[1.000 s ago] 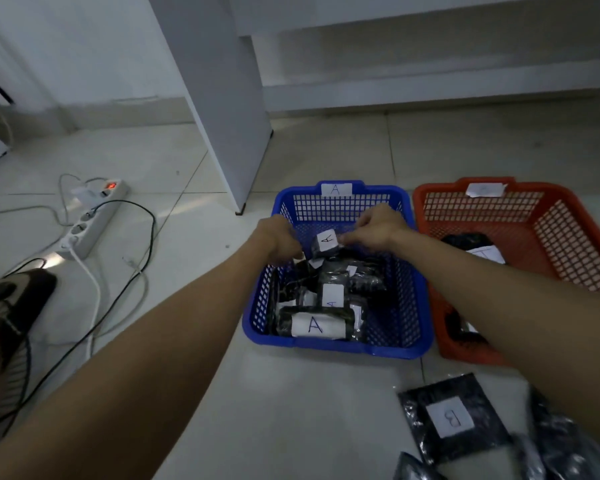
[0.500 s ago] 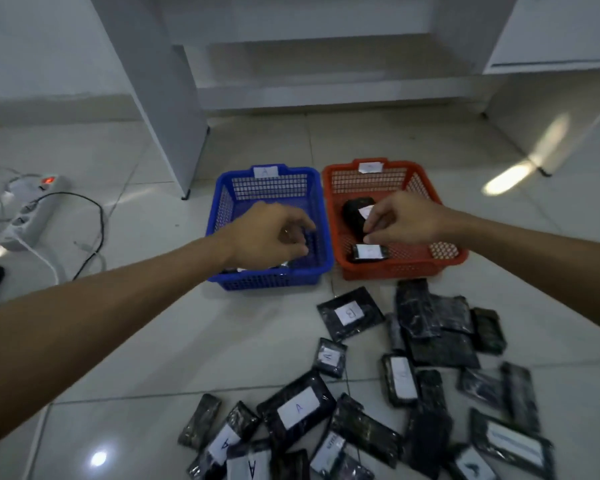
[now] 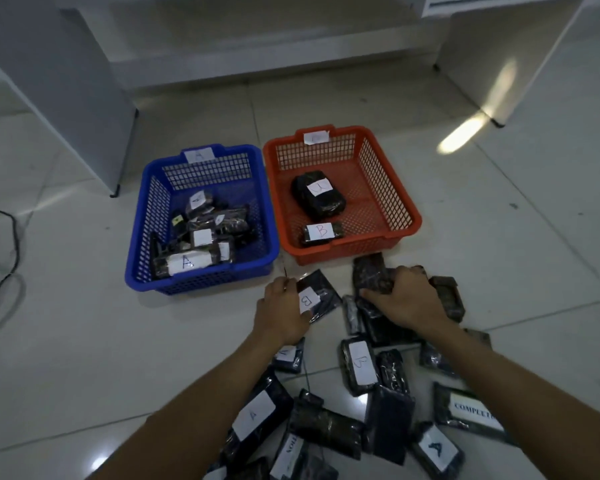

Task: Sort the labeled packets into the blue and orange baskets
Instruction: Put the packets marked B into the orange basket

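The blue basket (image 3: 137, 251), tagged A, holds several black packets with A labels. Right beside it, the orange basket (image 3: 392, 188) holds two packets, the front one marked B. A heap of black packets (image 3: 357, 403) with white labels covers the floor in front. My left hand (image 3: 281, 315) grips the edge of a packet labelled B (image 3: 321, 297) lying just in front of the baskets. My right hand (image 3: 407, 301) is closed over a dark unlabelled-side packet (image 3: 371, 275) at the top of the heap.
A white desk panel (image 3: 66, 98) stands behind the blue basket, and another white leg (image 3: 499, 57) at the back right. A black cable (image 3: 4, 271) trails on the tiled floor at the left edge.
Both hands have drawn back from the baskets down to the heap on the floor. The left has taken hold of a B packet, the right has closed on a dark packet.
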`<control>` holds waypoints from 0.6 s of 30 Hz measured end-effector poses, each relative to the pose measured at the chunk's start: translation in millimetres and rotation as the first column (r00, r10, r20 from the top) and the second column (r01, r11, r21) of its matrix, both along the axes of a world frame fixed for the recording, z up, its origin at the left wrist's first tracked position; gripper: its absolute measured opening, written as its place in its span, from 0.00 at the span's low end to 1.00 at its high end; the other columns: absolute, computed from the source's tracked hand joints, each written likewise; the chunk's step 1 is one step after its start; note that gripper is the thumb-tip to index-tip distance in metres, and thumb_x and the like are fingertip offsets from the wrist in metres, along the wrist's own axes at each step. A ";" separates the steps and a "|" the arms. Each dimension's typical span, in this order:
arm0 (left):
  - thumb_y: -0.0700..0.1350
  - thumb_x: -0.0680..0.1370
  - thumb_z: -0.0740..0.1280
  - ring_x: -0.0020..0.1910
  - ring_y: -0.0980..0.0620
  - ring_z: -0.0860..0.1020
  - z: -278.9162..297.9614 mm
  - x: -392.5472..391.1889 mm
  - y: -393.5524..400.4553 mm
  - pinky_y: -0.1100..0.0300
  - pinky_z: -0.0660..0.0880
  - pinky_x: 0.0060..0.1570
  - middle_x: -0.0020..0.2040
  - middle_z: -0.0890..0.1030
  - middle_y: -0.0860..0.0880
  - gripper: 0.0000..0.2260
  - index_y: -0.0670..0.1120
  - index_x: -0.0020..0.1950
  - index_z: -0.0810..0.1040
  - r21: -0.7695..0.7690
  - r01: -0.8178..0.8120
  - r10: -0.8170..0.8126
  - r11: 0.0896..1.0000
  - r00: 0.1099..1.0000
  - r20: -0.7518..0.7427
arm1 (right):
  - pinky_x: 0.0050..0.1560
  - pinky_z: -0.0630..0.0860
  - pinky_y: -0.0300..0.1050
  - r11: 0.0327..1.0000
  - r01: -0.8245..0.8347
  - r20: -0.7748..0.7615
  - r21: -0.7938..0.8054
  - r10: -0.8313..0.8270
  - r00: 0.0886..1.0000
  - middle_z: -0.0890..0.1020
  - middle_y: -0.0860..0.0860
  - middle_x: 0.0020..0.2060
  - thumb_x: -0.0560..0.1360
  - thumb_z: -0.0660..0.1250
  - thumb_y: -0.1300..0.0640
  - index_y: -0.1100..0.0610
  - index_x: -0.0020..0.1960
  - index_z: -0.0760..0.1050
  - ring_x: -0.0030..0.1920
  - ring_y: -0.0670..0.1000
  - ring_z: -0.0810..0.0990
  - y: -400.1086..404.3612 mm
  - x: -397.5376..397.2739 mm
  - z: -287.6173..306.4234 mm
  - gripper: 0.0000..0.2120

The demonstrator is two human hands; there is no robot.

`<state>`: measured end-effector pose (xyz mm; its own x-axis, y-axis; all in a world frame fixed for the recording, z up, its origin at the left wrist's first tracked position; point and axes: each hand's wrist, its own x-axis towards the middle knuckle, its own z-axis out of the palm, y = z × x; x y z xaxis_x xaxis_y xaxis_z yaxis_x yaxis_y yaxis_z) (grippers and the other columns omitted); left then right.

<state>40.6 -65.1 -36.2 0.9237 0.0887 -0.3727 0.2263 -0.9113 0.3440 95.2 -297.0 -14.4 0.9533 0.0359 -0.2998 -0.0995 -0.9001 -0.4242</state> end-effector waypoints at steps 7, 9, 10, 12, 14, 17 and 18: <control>0.51 0.69 0.76 0.65 0.42 0.71 0.5 18.1 1.9 0.47 0.74 0.62 0.63 0.73 0.42 0.29 0.49 0.68 0.73 -0.087 -0.170 0.170 0.981 0.985 -0.014 | 0.27 0.70 0.40 0.994 0.044 0.005 0.100 -0.045 0.999 0.80 0.49 0.28 0.67 0.79 0.50 0.59 0.35 0.79 0.31 0.49 0.81 6.0 5.2 3.0 0.15; 0.45 0.70 0.76 0.56 0.47 0.78 2.1 19.0 4.6 0.52 0.78 0.54 0.57 0.79 0.44 0.18 0.47 0.58 0.78 -0.234 -0.219 0.222 0.947 0.975 -0.013 | 0.32 0.77 0.41 0.969 0.092 -0.051 0.228 -0.082 0.995 0.83 0.49 0.28 0.66 0.81 0.56 0.58 0.34 0.81 0.32 0.49 0.83 3.6 2.8 4.1 0.10; 0.42 0.70 0.75 0.52 0.48 0.80 4.0 17.4 5.6 0.54 0.79 0.52 0.53 0.82 0.46 0.14 0.47 0.54 0.79 -0.299 -0.240 0.248 0.924 0.969 -0.012 | 0.37 0.79 0.43 0.939 0.141 -0.104 0.314 -0.113 0.988 0.85 0.50 0.31 0.66 0.82 0.58 0.57 0.36 0.82 0.34 0.50 0.84 1.5 0.5 5.2 0.09; 0.39 0.72 0.75 0.49 0.51 0.82 9.8 12.3 6.9 0.58 0.79 0.49 0.50 0.84 0.49 0.10 0.49 0.49 0.80 -0.404 -0.283 0.303 0.870 0.953 -0.014 | 0.45 0.82 0.48 0.854 0.231 -0.207 0.466 -0.148 0.967 0.87 0.54 0.37 0.66 0.82 0.61 0.59 0.40 0.81 0.39 0.53 0.86 -6.0 -5.1 5.1 0.10; 0.38 0.73 0.75 0.46 0.53 0.83 20.2 4.6 7.1 0.62 0.79 0.46 0.49 0.85 0.49 0.10 0.50 0.48 0.79 -0.513 -0.327 0.361 0.794 0.932 -0.035 | 0.46 0.82 0.50 0.769 0.285 -0.285 0.572 -0.140 0.948 0.87 0.58 0.42 0.66 0.82 0.63 0.63 0.46 0.82 0.42 0.58 0.87 -14.5 -10.0 7.1 0.13; 0.37 0.74 0.75 0.48 0.50 0.85 41.4 -8.2 9.2 0.57 0.82 0.50 0.48 0.86 0.47 0.09 0.47 0.52 0.81 -0.685 -0.383 0.437 0.619 0.893 -0.105 | 0.48 0.80 0.48 0.625 0.338 -0.386 0.704 -0.062 0.920 0.87 0.60 0.47 0.70 0.77 0.67 0.65 0.52 0.81 0.48 0.58 0.87 -20.9 -14.4 23.0 0.12; 0.37 0.74 0.75 0.48 0.49 0.85 51.0 -12.2 9.1 0.57 0.82 0.50 0.48 0.87 0.47 0.10 0.45 0.54 0.81 -0.734 -0.389 0.448 0.556 0.885 -0.129 | 0.50 0.81 0.50 0.564 0.372 -0.434 0.738 -0.026 0.901 0.87 0.61 0.49 0.72 0.74 0.67 0.65 0.54 0.80 0.51 0.59 0.86 -21.3 -14.8 29.4 0.12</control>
